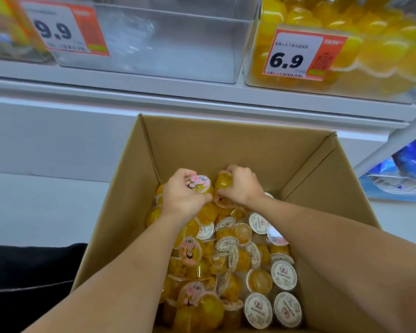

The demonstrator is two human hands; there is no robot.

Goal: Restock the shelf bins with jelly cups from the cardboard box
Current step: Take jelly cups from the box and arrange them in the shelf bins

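- Left hand (pixel 181 195) curled round a pink-lidded jelly cup (pixel 200 183), right hand (pixel 241 186) gripping a yellow cup (pixel 223 182), deep in the cardboard box (pixel 238 143)
- Could drop a cup while lifting to the clear bin (pixel 168 42) above if overloaded

Price tag (pixel 65 30) small print blurred; yellow-filled bin (pixel 346 56) cut off right edge.

Two bare forearms, no sleeves, no watch/rings seen. Left hand (pixel 183 195) and right hand (pixel 241 186) bare, no gloves. Dark cloth (pixel 31 267) at lower left, prob. the person's trousers.
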